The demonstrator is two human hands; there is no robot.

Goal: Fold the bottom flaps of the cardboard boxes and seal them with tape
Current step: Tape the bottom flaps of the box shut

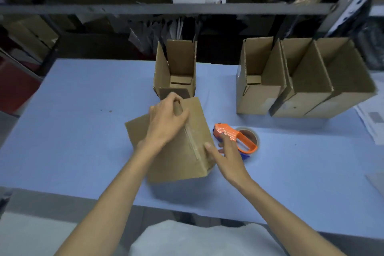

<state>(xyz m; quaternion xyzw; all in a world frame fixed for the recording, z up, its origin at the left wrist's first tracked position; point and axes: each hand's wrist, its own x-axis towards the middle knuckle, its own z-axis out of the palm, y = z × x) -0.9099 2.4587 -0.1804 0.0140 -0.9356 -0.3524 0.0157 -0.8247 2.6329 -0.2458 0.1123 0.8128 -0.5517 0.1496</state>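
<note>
A brown cardboard box (178,158) sits bottom up and askew, its flaps shut under a clear tape strip (192,141) along the seam. An orange-handled tape dispenser (228,132) lies just right of it. Behind stand one open-topped brown box (176,64) and, far right, a row of three open boxes (301,93)

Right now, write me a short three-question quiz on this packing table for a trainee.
1. True or false: the left hand grips the far edge of the cardboard box nearest the person.
2. The right hand reaches its fingers to: A a pair of scissors; B the orange tape dispenser; C a marker pen.
3. Fill in: a strip of clear ___ runs along that box's seam.
Key: 1 true; 2 B; 3 tape.
</note>
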